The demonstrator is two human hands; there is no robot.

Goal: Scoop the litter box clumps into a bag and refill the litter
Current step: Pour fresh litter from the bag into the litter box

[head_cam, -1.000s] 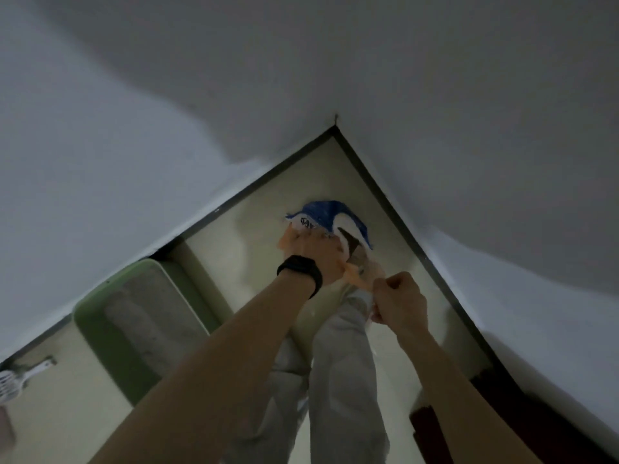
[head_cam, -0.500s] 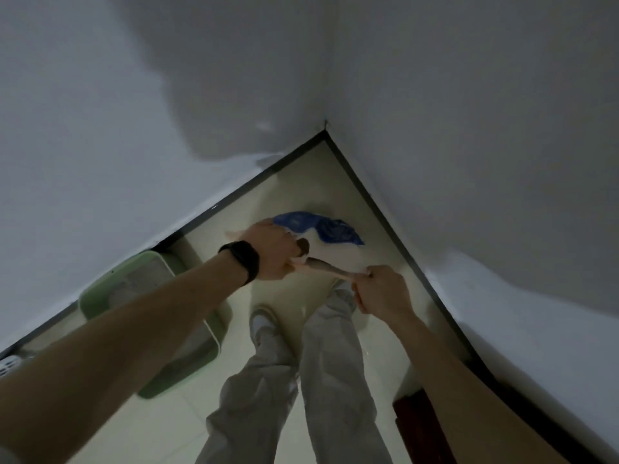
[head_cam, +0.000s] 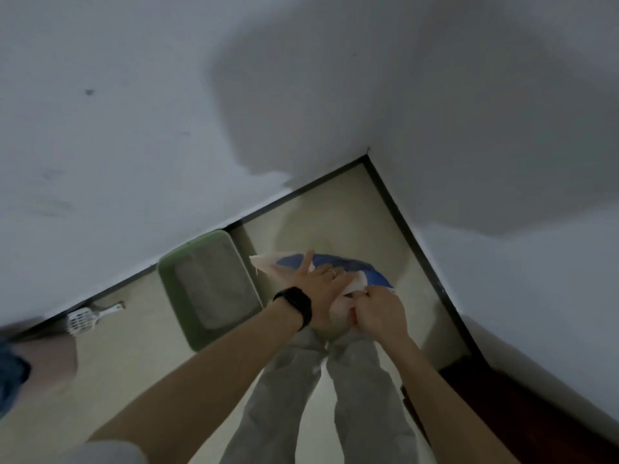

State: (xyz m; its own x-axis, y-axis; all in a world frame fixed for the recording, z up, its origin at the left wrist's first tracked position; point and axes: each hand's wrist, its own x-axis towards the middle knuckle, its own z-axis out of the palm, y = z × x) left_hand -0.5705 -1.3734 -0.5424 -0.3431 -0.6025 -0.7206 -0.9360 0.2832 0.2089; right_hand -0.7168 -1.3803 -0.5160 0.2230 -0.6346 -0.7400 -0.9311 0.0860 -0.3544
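Observation:
A blue and white litter bag (head_cam: 365, 267) stands on the floor in the room's corner, in front of my legs. My left hand (head_cam: 323, 279), with a black watch on the wrist, lies flat across the bag's top, fingers straight. My right hand (head_cam: 380, 314) grips the bag's near white edge with curled fingers. A green litter box (head_cam: 167, 276) holding grey litter sits to the left of the bag, against the wall. A white slotted scoop (head_cam: 88, 318) lies on the floor further left.
White walls (head_cam: 502, 128) meet at the corner with a dark skirting strip. Dark brown furniture (head_cam: 495, 406) stands at the lower right. Another person's leg (head_cam: 43, 360) shows at the left edge. Pale floor (head_cam: 140, 363) lies between the box and me.
My left hand went from gripping the bag's top to lying flat on it. My right hand moved in close to the bag's edge. The view shifted, so the litter box now shows beside the bag.

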